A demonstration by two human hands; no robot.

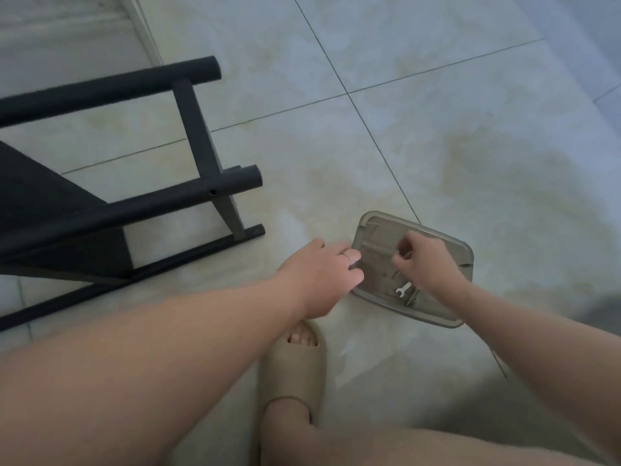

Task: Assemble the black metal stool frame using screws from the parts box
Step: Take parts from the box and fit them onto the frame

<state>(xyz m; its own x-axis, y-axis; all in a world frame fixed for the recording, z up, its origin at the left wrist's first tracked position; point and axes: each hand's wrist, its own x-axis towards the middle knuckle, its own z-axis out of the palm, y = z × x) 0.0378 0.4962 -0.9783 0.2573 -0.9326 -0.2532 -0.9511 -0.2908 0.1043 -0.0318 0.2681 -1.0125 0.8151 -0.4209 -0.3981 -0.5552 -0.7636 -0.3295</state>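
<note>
On the pale tiled floor [437, 129], a person crouches over a clear rectangular plastic parts box [376, 217]. The left hand [319, 277], with a ring on one finger, grips the box's left rim with curled fingers. The right hand [426, 260] hovers above the box and pinches a small metal piece [401, 253], too tiny to identify. Inside the box lie a small silver open-ended wrench [403, 288] and a few fittings just beside it. To the left, the black metal stool frame [134, 210] lies on its side, near a beige foam slipper [292, 371].
</note>
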